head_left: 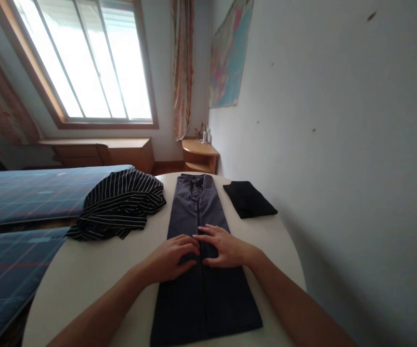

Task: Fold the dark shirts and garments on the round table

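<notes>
A pair of dark navy trousers [208, 294] lies flat and lengthwise on a round white table [96, 284]. Its waist end, with several small round fastenings, points away from me, and the two legs lie side by side toward me. My left hand [175, 256] rests on the left leg near the middle, palm down, fingers slightly bent. On the right leg, close beside it, my right hand [225, 246] lies palm down with its fingers spread. Neither hand grips the cloth.
A black striped garment [122, 202] lies crumpled at the table's left edge, beside a blue plaid mattress [49, 190]. A folded black garment [250, 198] sits at the right, near the white wall [356, 168]. A wooden corner shelf [200, 148] stands beyond the table.
</notes>
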{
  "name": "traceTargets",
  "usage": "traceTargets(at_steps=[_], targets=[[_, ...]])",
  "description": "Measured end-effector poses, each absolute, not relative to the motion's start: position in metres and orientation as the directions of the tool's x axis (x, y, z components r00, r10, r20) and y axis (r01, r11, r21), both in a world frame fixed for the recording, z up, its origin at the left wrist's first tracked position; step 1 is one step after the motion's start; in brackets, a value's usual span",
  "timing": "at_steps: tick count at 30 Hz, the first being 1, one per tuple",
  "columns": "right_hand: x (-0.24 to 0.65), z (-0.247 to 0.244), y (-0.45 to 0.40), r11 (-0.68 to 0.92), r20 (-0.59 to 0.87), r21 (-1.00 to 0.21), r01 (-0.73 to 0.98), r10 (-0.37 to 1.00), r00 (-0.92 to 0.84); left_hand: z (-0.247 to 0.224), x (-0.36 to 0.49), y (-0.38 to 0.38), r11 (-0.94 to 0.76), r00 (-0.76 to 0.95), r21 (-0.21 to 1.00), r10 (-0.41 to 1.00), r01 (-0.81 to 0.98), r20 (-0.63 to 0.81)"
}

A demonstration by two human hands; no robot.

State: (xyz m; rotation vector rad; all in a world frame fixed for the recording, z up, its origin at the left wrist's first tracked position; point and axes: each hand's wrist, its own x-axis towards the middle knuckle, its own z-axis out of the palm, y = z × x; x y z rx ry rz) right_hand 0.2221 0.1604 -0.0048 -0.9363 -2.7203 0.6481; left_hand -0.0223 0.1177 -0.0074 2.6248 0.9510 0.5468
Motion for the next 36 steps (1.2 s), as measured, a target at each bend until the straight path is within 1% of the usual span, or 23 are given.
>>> traceTargets(at_steps=[2,5,9,12,17,20,24,30,36], targets=[[0.219,-0.007,0.159,0.696,-0.011,-0.456,0.554,0.618,-0.786,-0.014,-0.028,0.122,-0.703,0.646,0.353,0.709,0.617,0.282],[0.216,-0.007,0.156,0.676,-0.055,-0.446,0.587,0.634,-0.771,-0.025,-0.034,0.127,-0.658,0.602,0.321,0.753,0.681,0.267],[0.218,-0.005,0.156,0.663,-0.049,-0.468,0.584,0.640,-0.766,-0.031,-0.036,0.128,-0.649,0.624,0.321,0.758,0.690,0.191],[0.220,-0.006,0.158,0.671,-0.055,-0.462,0.580,0.631,-0.774,-0.030,-0.034,0.126,-0.638,0.630,0.322,0.763,0.699,0.145],[0.218,-0.008,0.158,0.655,-0.115,-0.453,0.605,0.630,-0.768,-0.030,-0.032,0.125,-0.614,0.615,0.317,0.781,0.723,0.108],[0.215,-0.009,0.157,0.649,-0.132,-0.439,0.621,0.637,-0.760,-0.034,-0.033,0.127,-0.622,0.620,0.310,0.775,0.719,0.118],[0.211,-0.011,0.156,0.635,-0.104,-0.429,0.642,0.672,-0.733,-0.038,-0.036,0.129,-0.638,0.629,0.301,0.765,0.709,0.138],[0.206,-0.014,0.158,0.605,0.023,-0.358,0.711,0.767,-0.641,-0.040,-0.037,0.131,-0.630,0.618,0.271,0.774,0.728,0.140],[0.193,-0.025,0.185,0.545,0.048,-0.311,0.779,0.827,-0.560,-0.035,-0.035,0.129,-0.630,0.625,0.260,0.772,0.732,0.112]])
